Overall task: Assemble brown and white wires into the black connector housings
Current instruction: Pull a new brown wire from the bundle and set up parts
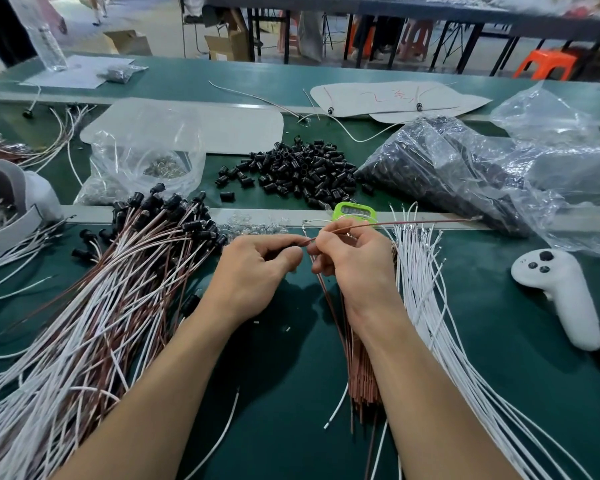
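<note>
My left hand [257, 271] and my right hand [354, 261] meet over the green mat at centre. The right hand pinches a single brown wire [413, 222] that runs out to the right, its near end reaching the left fingertips. What the curled left fingers hold is hidden. A bundle of brown wires [361, 368] lies under my right wrist, with loose white wires [426, 292] fanned out to its right. Loose black connector housings [302, 171] are heaped beyond the hands. Finished wire pairs with housings [118, 282] are piled on the left.
A white handheld controller [561, 289] lies at the right. A green timer [354, 211] sits just behind my hands. Clear plastic bags, one full of black housings [440, 164] and one of metal terminals [146, 168], stand at the back. A grey foam piece [4, 188] is at far left.
</note>
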Available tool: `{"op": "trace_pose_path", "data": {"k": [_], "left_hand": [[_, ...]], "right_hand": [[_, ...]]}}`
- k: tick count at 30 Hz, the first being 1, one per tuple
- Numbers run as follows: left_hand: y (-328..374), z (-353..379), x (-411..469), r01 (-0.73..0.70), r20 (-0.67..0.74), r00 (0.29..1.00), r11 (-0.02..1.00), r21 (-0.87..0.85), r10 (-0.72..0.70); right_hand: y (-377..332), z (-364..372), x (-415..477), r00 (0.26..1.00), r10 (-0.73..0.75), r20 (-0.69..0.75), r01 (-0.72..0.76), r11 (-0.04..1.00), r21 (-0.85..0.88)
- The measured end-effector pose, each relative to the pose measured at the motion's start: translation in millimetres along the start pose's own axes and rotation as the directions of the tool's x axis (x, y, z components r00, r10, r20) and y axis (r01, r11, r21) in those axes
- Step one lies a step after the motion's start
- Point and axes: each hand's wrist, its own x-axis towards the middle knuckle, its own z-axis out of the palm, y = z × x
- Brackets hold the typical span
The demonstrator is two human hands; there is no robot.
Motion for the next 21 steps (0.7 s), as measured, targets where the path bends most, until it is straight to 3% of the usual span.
{"op": "trace_pose_path", "data": {"k": [8, 21], "left_hand": [[-0.2, 1.1, 0.3, 0.027, -0.115, 0.993, 0.999, -0.042, -0.032], [6.9, -2.6, -4.0, -0.049, -0.161, 0.986, 0.994, -0.100, 0.032]], "right_hand": [[-1.0, 0.8, -1.9, 0.999, 0.041, -0.018, -0.042, 0.999, -0.016], [2.6, 8.0, -5.6, 0.992, 0.022, 0.123, -0.011, 0.995, -0.095]]}}
